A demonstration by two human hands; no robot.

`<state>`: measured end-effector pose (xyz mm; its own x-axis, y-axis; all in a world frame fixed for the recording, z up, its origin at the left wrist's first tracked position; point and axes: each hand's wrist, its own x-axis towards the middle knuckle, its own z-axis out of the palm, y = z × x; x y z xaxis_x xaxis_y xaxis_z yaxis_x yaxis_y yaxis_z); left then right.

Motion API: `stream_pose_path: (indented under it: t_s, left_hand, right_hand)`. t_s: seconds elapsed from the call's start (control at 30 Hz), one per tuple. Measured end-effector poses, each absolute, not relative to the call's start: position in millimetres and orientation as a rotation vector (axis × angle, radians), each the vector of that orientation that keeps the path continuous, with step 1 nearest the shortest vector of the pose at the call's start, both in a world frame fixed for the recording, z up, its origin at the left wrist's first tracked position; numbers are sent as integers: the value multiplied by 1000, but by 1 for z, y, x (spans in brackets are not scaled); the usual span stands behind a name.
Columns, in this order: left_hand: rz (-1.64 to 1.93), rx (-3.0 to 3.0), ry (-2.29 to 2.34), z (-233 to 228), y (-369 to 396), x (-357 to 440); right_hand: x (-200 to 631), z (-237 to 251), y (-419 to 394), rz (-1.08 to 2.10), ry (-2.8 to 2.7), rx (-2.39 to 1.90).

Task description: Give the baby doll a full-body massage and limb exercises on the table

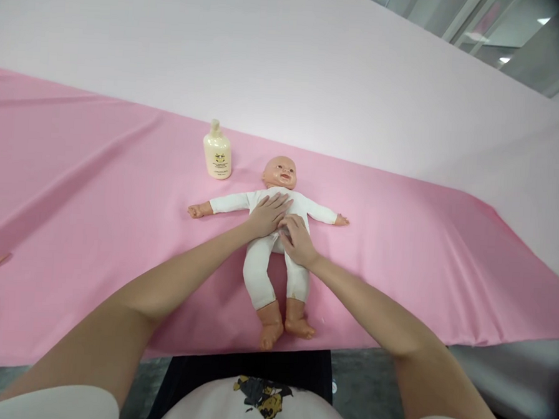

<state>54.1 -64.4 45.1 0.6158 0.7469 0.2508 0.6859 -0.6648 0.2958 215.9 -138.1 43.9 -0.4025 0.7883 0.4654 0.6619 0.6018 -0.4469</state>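
**Here, both hands on the doll's belly**

The baby doll (278, 234) lies face-up mid-cloth on the pink sheet (96, 212). The left hand (267, 214) rests flat and released on its chest; the right hand (298, 238) pinches the romper at the waist. It probably handles light, soft-bodied, with stiff limbs; best held by the torso. A lotion bottle (217, 151) stands far-left.

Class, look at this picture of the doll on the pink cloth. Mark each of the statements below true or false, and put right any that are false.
1. The doll lies on its back with its arms spread. True.
2. The left hand rests flat on the doll's chest. True.
3. The right hand holds the bottle. False: it is at the doll's belly, and the bottle stands apart, untouched.
4. The bottle lies on its side by the doll's feet. False: it stands upright near the doll's head.
5. The cloth under the doll is pink. True.
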Motion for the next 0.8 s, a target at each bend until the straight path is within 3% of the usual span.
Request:
stream_pose_path:
  t_s: [0.23, 0.5, 0.7, 0.77, 0.8]
  left_hand:
    - [498, 2655, 1125, 44, -66, 50]
    - [400, 2761, 1076, 51, -67, 52]
    - [147, 2705, 1384, 83, -146, 77]
    - [190, 2788, 1107, 90, -189, 91]
    - [202, 2818, 735, 91, -210, 99]
  right_hand:
    - [239, 61, -100, 179, -2688, -793]
    - [233, 53, -73, 107, -2601, -912]
    - [246, 39, -74, 114, -2597, -850]
    - [247, 39, -75, 107, -2597, -911]
    - [247, 39, -76, 102, -2593, -939]
